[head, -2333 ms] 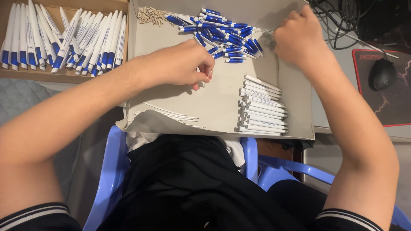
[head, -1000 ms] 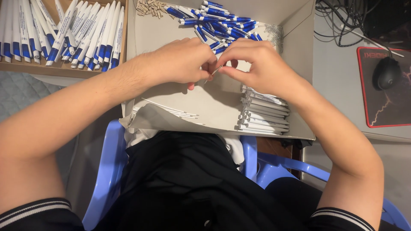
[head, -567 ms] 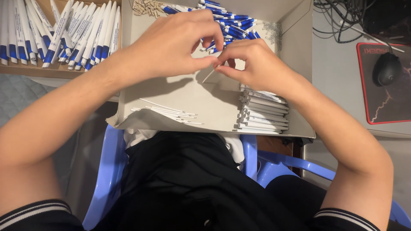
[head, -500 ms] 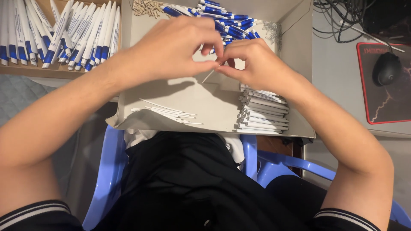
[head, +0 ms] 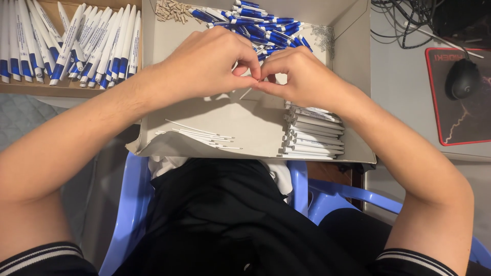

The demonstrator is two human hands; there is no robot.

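My left hand (head: 209, 61) and my right hand (head: 302, 76) meet fingertip to fingertip over the middle of an open cardboard box (head: 255, 128). Both pinch shut on a small pen piece that the fingers mostly hide. A thin white refill (head: 245, 93) sticks out below the pinch, slanting down to the left. Behind the hands lies a pile of blue pen parts (head: 261, 25). Under my right wrist sits a stack of white pen barrels (head: 314, 135). Several loose white refills (head: 199, 135) lie near the box's front left.
A wooden tray (head: 30, 89) at the left holds several white and blue pens (head: 76, 46). Small tan pieces (head: 171, 10) and tiny metal springs (head: 322, 36) sit at the box's back. To the right are a black mouse (head: 463, 76), a mouse pad (head: 460, 128) and cables (head: 409, 15). A blue chair (head: 128, 204) is below.
My right hand came back from the blue pile at the back right and joined my left hand. Both hands then rose slightly over the box's middle, pinching together.
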